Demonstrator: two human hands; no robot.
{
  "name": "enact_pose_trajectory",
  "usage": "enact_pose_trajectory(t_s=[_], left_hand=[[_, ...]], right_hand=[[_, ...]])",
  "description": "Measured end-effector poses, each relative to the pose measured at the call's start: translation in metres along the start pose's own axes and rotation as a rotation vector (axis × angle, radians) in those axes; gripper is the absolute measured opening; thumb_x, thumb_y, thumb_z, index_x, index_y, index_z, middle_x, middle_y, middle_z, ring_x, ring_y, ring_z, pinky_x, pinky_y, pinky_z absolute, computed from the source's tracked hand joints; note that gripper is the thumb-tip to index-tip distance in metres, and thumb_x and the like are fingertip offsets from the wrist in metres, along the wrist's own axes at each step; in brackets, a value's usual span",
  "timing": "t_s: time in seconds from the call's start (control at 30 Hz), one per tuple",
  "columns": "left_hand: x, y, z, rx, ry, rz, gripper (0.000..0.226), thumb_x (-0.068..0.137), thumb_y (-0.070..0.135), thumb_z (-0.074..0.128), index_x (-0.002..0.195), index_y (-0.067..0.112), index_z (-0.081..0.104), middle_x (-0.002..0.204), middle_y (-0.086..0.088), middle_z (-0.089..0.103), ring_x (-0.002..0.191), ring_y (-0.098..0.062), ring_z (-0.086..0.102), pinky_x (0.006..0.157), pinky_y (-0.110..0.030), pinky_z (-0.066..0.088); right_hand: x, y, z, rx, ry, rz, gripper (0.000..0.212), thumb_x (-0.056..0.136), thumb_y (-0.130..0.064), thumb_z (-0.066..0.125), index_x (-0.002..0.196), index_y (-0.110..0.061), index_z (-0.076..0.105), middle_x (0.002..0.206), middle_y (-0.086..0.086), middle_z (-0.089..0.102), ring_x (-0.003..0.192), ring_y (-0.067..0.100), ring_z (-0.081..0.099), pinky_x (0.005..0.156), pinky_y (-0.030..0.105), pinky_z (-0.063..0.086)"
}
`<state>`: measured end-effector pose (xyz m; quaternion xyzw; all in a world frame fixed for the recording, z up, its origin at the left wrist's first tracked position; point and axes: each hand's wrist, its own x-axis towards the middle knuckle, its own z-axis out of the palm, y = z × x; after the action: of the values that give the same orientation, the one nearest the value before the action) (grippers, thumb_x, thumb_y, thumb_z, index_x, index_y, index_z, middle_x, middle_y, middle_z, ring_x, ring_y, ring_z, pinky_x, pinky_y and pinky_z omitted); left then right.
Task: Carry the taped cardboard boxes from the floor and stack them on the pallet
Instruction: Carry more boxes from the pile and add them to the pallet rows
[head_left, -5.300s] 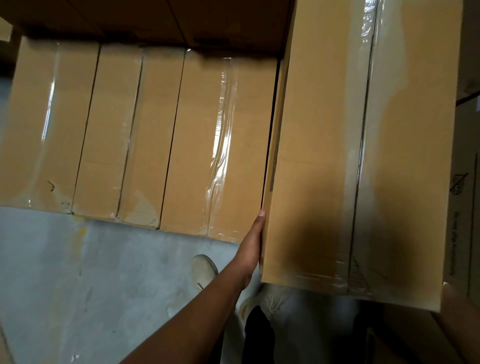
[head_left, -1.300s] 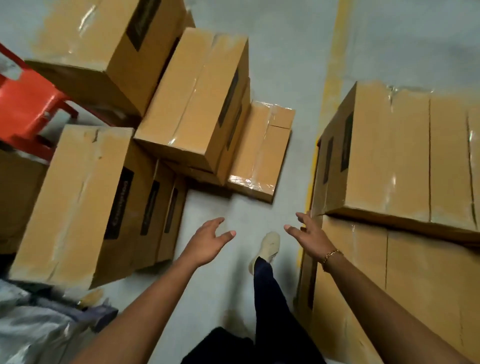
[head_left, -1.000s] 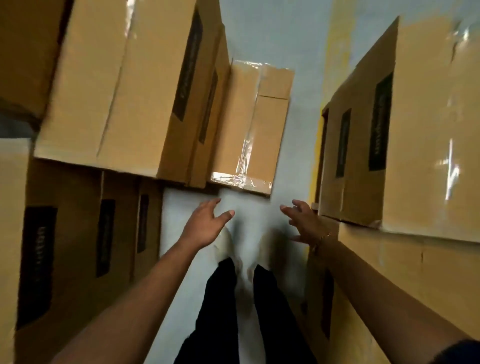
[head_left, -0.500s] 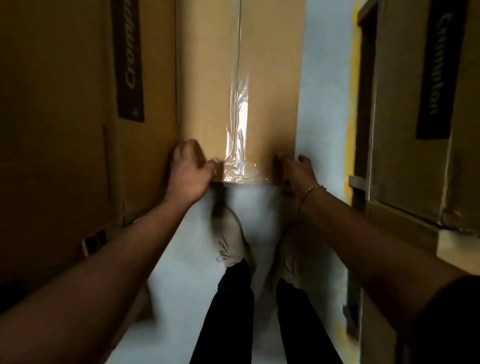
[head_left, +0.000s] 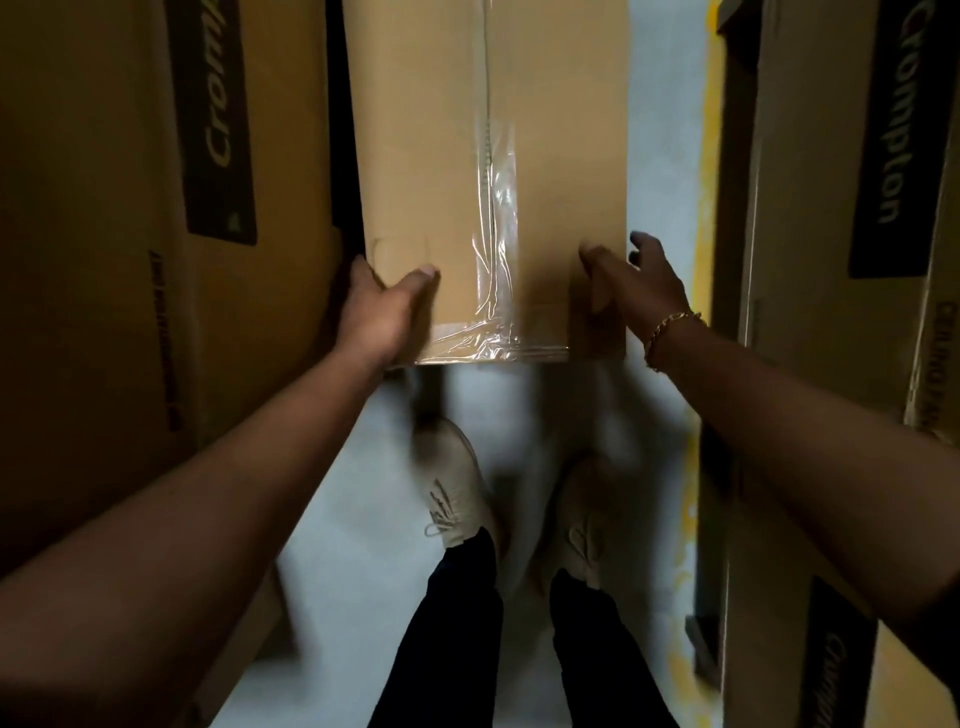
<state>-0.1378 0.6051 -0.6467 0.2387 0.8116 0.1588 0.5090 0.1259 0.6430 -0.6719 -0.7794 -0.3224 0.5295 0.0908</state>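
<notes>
Head view, looking down. A long tan cardboard box, clear tape running along its centre seam and folded over the near end, lies lengthwise ahead of me in the aisle between two stacks.

My left hand grips the near left corner, thumb flat on the top face, fingers wrapped round the left edge and out of sight. My right hand holds the near right corner, thumb on top, fingers spread over the right side. A gold chain bracelet sits on that wrist.

Whether the near end is off the pale grey floor I cannot tell; there is blur and shadow under it.

To the left, a stack of brown cartons with a black label stands just beside the box. To the right is a stack of brown cartons lettered "Crompton", apart from the box, with a strip of floor and a yellow painted line between.

My beige laced shoes stand just short of the box's near end.
</notes>
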Motion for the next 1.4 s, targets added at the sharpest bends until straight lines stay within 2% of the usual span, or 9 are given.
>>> enact_pose_trajectory(t_s=[0.1,0.23,0.47,0.57,0.83,1.03,1.13,1.3,1.4], left_hand=[[0.023,0.001,0.007,-0.216,0.030,0.002,0.065,0.084,0.049,0.076,0.138,0.019,0.054,0.123,0.004,0.067,0.116,-0.019,0.064,0.105,-0.036,0.049],[0.047,-0.003,0.013,-0.286,0.070,0.024,0.078,0.072,0.063,0.079,0.135,0.022,0.060,0.122,0.007,0.070,0.112,-0.014,0.067,0.105,-0.038,0.051],[0.039,0.000,0.021,-0.237,0.068,0.134,0.051,0.086,0.044,0.078,0.130,0.021,0.065,0.110,0.011,0.073,0.098,-0.001,0.069,0.083,-0.015,0.053],[0.006,0.012,0.010,-0.186,0.061,0.140,0.062,0.081,0.057,0.078,0.133,0.026,0.063,0.117,0.012,0.072,0.107,-0.006,0.067,0.095,-0.023,0.053],[-0.169,0.104,-0.054,-0.100,0.045,0.162,0.093,0.066,0.083,0.070,0.141,0.030,0.056,0.132,0.006,0.066,0.121,-0.019,0.061,0.108,-0.043,0.047],[-0.341,0.164,-0.121,-0.105,0.062,0.210,0.091,0.075,0.073,0.070,0.149,0.024,0.049,0.144,0.000,0.058,0.130,-0.022,0.055,0.113,-0.044,0.042],[-0.419,0.176,-0.150,-0.097,0.065,0.272,0.075,0.078,0.069,0.070,0.138,0.027,0.058,0.129,0.006,0.066,0.118,-0.017,0.062,0.109,-0.042,0.047],[-0.537,0.188,-0.195,-0.051,0.099,0.391,0.083,0.089,0.061,0.066,0.155,0.019,0.038,0.150,0.001,0.049,0.135,-0.018,0.046,0.106,-0.030,0.034],[-0.603,0.179,-0.212,-0.015,0.086,0.449,0.085,0.092,0.059,0.063,0.158,0.015,0.033,0.159,-0.008,0.040,0.145,-0.028,0.038,0.110,-0.034,0.032]], right_hand=[[0.029,-0.009,0.002,0.083,0.002,-0.051,0.108,0.052,-0.089,0.069,0.142,-0.034,0.049,0.137,-0.006,0.062,0.123,0.018,0.061,0.107,0.047,0.048],[0.046,-0.018,0.010,0.163,-0.025,-0.174,0.073,0.062,-0.072,0.079,0.122,-0.032,0.064,0.112,-0.016,0.073,0.105,0.008,0.069,0.100,0.039,0.054],[0.042,-0.017,0.004,0.283,-0.023,-0.174,0.073,0.058,-0.069,0.086,0.119,-0.031,0.068,0.110,-0.012,0.075,0.103,0.011,0.071,0.097,0.040,0.056],[0.006,-0.020,-0.021,0.310,-0.027,-0.153,0.069,0.063,-0.062,0.086,0.121,-0.028,0.067,0.110,-0.011,0.075,0.101,0.011,0.072,0.095,0.039,0.057],[-0.168,-0.084,-0.132,0.295,0.039,-0.141,0.093,0.057,-0.071,0.085,0.133,-0.023,0.062,0.121,-0.008,0.070,0.107,0.012,0.068,0.098,0.038,0.055],[-0.343,-0.132,-0.217,0.345,-0.006,-0.211,0.045,0.074,-0.049,0.086,0.109,-0.029,0.065,0.108,-0.009,0.074,0.100,0.010,0.071,0.097,0.041,0.057],[-0.421,-0.139,-0.252,0.378,-0.047,-0.246,0.056,0.071,-0.051,0.087,0.116,-0.029,0.063,0.107,-0.011,0.074,0.098,0.012,0.071,0.093,0.039,0.058],[-0.552,-0.140,-0.292,0.390,-0.022,-0.371,0.072,0.087,-0.036,0.077,0.146,-0.029,0.037,0.108,-0.024,0.054,0.097,0.000,0.054,0.085,0.020,0.044],[-0.616,-0.117,-0.305,0.415,-0.002,-0.405,0.086,0.088,-0.035,0.076,0.157,-0.020,0.027,0.125,-0.011,0.050,0.099,0.002,0.051,0.080,0.013,0.043]])
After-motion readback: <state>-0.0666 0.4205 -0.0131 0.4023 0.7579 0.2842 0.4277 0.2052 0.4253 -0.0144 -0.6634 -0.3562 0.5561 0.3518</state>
